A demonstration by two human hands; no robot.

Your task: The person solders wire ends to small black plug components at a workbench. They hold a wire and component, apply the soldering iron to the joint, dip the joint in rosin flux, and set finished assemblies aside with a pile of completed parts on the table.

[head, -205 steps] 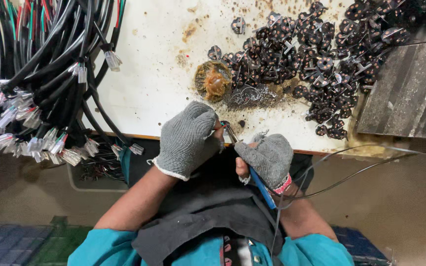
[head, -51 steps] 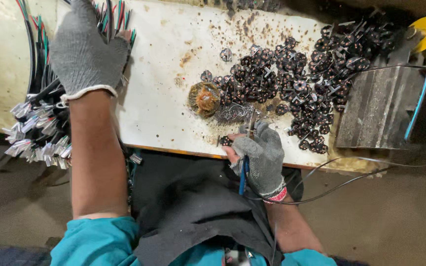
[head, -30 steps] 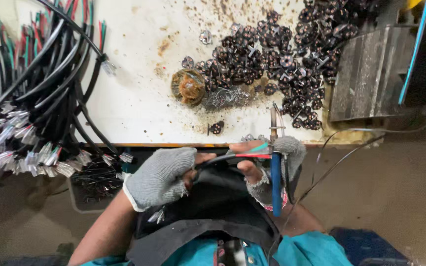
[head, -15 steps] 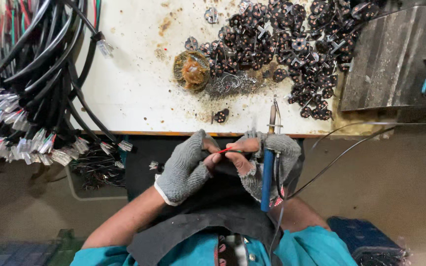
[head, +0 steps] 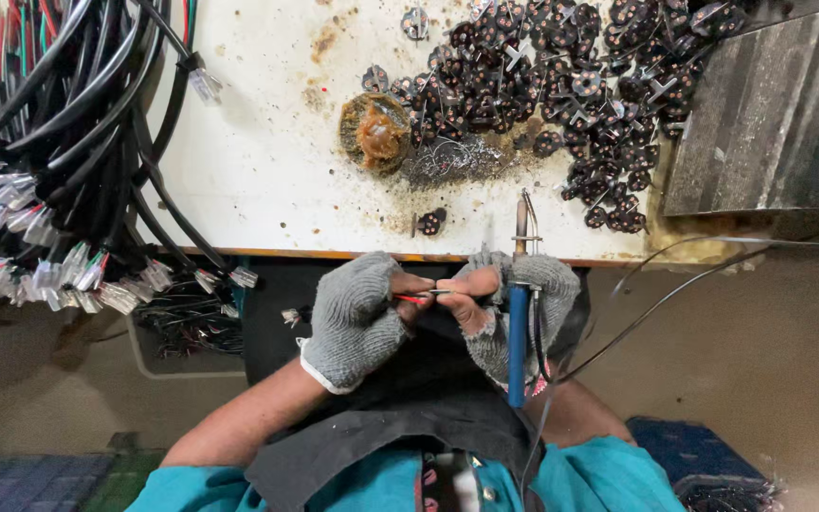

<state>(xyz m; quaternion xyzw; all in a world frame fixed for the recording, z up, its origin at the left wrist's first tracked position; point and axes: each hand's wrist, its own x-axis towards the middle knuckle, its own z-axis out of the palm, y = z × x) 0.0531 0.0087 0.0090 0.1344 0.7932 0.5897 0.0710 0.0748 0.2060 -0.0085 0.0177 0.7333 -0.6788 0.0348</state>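
Observation:
Both hands wear grey knit fingerless gloves and meet just below the bench's front edge. My left hand (head: 360, 318) pinches the red and green wire ends (head: 421, 297) of a cable. My right hand (head: 514, 308) touches those same wire ends with its fingertips and also grips a blue-handled soldering iron (head: 518, 313), tip pointing up toward the bench. A single small black round part (head: 430, 222) lies on the white bench (head: 267, 180) just above my hands.
A heap of small black round parts (head: 561, 76) covers the bench's upper right. A brown flux-stained tin (head: 375, 133) and a solder wire tangle (head: 452, 161) sit mid-bench. A bundle of black cables (head: 59, 142) with stripped ends hangs at left. A grey block (head: 760, 114) stands right.
My left hand reached up to the cable bundle, then came back down with a cable to meet my right hand. The hands have now closed in on the wire ends.

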